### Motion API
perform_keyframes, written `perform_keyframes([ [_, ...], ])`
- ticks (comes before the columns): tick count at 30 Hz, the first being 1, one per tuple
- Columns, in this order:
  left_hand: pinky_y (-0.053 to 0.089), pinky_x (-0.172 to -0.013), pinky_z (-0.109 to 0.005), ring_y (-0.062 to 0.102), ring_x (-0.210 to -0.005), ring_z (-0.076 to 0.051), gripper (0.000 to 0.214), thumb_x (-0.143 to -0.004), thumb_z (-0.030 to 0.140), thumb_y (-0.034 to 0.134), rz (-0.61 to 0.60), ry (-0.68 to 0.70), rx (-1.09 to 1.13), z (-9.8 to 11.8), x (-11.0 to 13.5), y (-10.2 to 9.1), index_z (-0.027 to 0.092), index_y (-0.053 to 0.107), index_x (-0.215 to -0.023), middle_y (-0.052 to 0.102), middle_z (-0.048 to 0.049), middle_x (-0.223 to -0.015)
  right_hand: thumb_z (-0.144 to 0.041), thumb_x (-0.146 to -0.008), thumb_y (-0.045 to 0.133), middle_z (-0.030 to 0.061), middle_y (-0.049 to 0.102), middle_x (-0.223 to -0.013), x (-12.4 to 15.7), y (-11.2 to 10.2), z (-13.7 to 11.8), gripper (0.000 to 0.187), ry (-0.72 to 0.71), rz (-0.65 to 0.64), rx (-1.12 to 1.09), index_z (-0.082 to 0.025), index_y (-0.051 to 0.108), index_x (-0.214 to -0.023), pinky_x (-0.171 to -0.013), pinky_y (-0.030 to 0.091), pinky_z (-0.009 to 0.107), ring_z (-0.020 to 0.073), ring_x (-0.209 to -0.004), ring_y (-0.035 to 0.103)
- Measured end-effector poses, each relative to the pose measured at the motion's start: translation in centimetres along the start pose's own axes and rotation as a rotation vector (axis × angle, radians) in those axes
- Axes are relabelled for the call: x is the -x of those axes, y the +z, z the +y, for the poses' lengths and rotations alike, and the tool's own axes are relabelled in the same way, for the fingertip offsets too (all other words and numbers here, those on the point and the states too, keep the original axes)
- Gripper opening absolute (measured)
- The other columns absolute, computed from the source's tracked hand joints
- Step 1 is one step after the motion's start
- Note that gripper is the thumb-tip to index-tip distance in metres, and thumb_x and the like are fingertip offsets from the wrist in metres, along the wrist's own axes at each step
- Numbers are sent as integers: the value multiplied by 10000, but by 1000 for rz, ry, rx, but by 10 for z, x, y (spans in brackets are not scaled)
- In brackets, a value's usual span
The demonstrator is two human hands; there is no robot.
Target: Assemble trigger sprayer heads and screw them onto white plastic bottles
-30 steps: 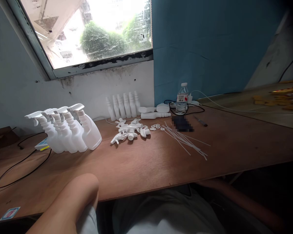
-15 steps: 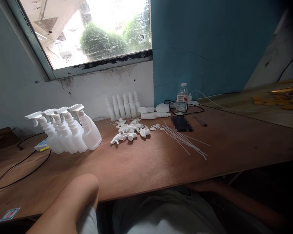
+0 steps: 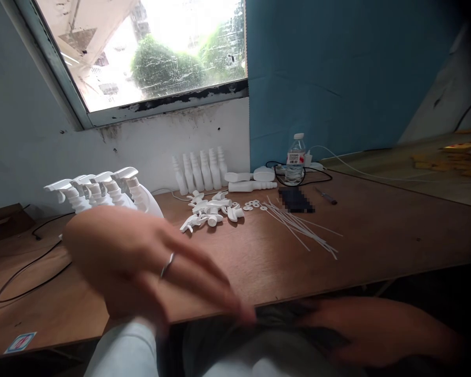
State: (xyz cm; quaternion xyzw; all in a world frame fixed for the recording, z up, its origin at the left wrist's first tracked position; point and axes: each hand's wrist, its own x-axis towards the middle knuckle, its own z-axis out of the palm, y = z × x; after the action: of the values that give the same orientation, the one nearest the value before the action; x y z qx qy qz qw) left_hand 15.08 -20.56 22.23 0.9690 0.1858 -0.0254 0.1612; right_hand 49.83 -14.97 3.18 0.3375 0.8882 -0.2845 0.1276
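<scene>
The left hand (image 3: pixel 141 256), fingers spread and holding nothing, hovers blurred above the table (image 3: pixel 377 235) before the capped spray bottles (image 3: pixel 102 191). The right hand (image 3: pixel 361 330) lies below the table edge, its grip unclear.

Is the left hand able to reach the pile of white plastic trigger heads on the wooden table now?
Probably yes: the left hand hovers open above the table, and nothing stands between it and the trigger heads.
</scene>
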Motion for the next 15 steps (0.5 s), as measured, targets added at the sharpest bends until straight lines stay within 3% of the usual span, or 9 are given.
perform_keyframes([
  [2,504,-956,-252,619,-1161,-172,521,-927,378,530,2,-106,118,-18,-12,-25,357,455,-1442,618,-5,-1340,-456,-801,605,-4,634,-1306,9,-28,-16,448,-108,-141,-138,-417,661,-1244,-1009,461,272,201,-1204,606],
  [5,486,-986,-286,591,-1193,-188,618,-935,370,511,75,-380,192,-65,-24,-36,291,314,-1515,594,-43,-1366,-486,-880,532,84,703,-1145,4,-74,-24,466,-337,-243,-276,-220,697,-1226,-968,466,242,174,-1093,655],
  [6,479,-992,-292,586,-1199,-196,633,-928,418,513,87,-480,189,-85,-27,-35,306,305,-1515,576,-39,-1389,-482,-892,521,96,701,-1140,-3,-89,-23,469,-346,-195,-255,-185,699,-1208,-946,472,240,171,-1070,658],
  [8,468,-1007,-311,575,-1212,-221,680,-893,511,531,81,-717,147,-126,-33,-30,314,313,-1507,559,-42,-1408,-446,-912,486,98,690,-1158,-23,-120,-15,445,-288,23,-113,-156,714,-1160,-912,471,236,173,-1056,652],
  [11,502,-960,-334,601,-1172,-263,768,-840,533,574,14,-1023,142,-177,-43,-20,229,326,-1501,562,-111,-1397,-398,-902,505,98,674,-1201,-66,-163,8,438,-192,199,81,-169,680,-1231,-841,479,255,208,-1038,644],
  [13,513,-942,-353,610,-1158,-286,802,-818,495,604,-48,-1152,150,-197,-48,-15,191,314,-1501,556,-144,-1398,-381,-879,522,124,698,-1136,-94,-183,28,441,-69,313,146,-133,694,-1200,-754,478,269,228,-937,660],
  [15,511,-946,-344,605,-1173,-281,816,-814,473,611,-83,-1176,193,-208,-49,-12,173,293,-1504,550,-151,-1405,-318,-860,517,144,715,-1068,-116,-193,49,398,2,384,202,-91,726,-1112,-747,463,275,236,-904,659],
])
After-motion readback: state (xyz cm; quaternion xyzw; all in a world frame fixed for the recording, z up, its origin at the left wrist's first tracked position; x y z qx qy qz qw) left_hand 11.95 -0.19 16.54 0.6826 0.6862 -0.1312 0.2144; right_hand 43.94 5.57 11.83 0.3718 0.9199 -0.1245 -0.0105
